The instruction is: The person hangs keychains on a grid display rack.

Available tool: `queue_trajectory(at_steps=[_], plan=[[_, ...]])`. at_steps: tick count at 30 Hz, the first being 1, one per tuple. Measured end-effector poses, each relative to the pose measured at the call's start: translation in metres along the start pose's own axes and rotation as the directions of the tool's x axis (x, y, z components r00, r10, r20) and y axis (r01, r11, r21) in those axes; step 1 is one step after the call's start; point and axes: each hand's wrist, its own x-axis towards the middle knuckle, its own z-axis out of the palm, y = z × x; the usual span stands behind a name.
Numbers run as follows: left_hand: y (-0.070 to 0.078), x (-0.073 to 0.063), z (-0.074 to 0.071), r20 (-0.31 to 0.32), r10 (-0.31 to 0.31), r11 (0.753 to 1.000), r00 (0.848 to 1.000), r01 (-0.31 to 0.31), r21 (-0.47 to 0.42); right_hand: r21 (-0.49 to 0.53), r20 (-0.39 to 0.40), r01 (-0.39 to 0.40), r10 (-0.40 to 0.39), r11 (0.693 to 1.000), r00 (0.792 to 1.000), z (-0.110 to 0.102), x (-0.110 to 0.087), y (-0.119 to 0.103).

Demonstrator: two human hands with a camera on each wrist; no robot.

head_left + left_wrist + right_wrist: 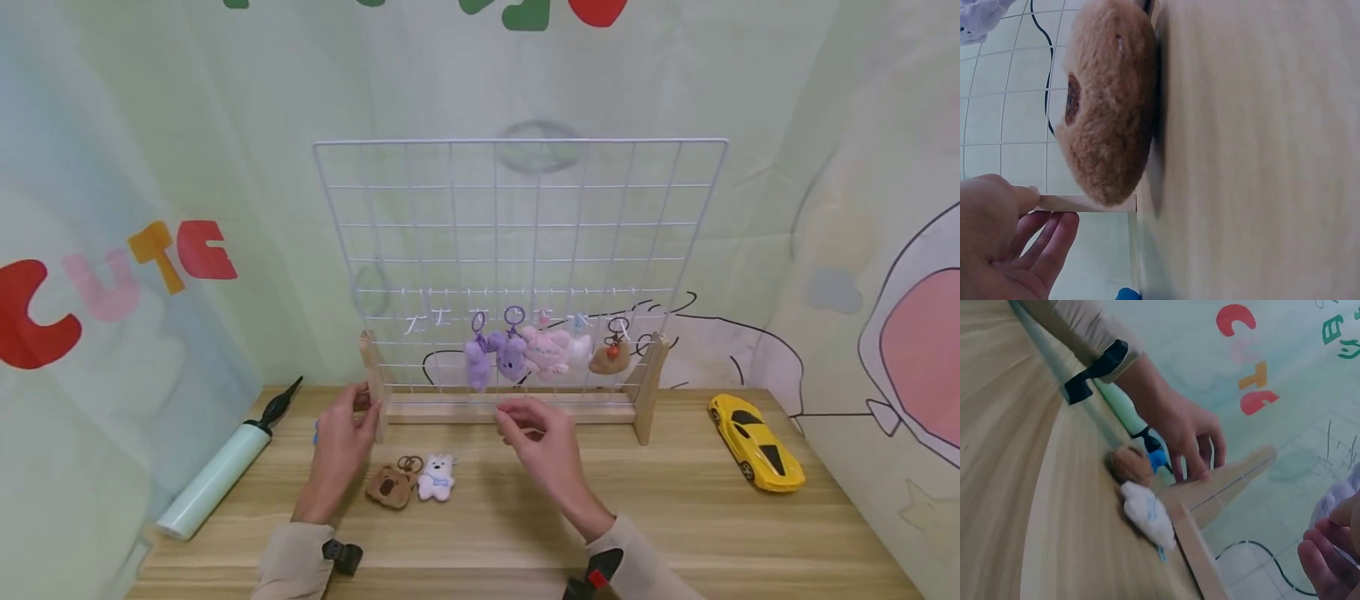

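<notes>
My left hand (347, 433) pinches the left wooden leg (1088, 204) of a wire grid rack (517, 217), thumb on one side and fingers on the other. In front of the rack's wooden crossbar (450, 410), my right hand (542, 442) hovers with loosely bent fingers and nothing visible in them. Plush keychains hang from the grid: a slim purple one (477, 365), a purple one with a face (512, 358), a pink one (546, 350), a white one (580, 352) and a brown one (609, 358). Between my hands lie a brown bear keychain (392, 487) and a white bear keychain (437, 478).
At the left of the table lies a pale green hand pump (217, 479) with a black nozzle. A yellow toy car (756, 442) stands on the right. Bare white hooks (441, 317) hang on the grid's left part. Behind the rack is a printed cloth backdrop (225, 333).
</notes>
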Motion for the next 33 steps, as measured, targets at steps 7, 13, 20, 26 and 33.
queue_trajectory(at_steps=[7,13,20,26,33], plan=[[-0.001,0.0,0.002,-0.01,0.001,1.0,1.0,-0.001,0.009,-0.022,-0.008,-0.014,0.014,1.0,1.0,-0.028,-0.001,0.022],[0.002,0.001,0.003,-0.012,0.003,1.0,1.0,-0.003,0.015,-0.044,-0.178,-0.01,0.002,0.999,0.984,-0.077,0.003,0.045],[0.002,0.002,0.004,-0.014,0.006,1.0,1.0,-0.006,0.025,-0.137,-0.438,-0.18,0.104,0.974,0.893,-0.145,0.006,0.067],[0.001,0.002,0.001,-0.017,-0.009,1.0,1.0,0.009,0.018,-0.171,-0.376,-0.334,0.252,0.927,0.892,-0.171,0.007,0.087],[0.006,-0.006,-0.006,-0.014,-0.087,0.996,0.996,0.088,0.015,-0.187,-0.237,-0.408,0.362,0.894,0.902,-0.174,0.007,0.099]])
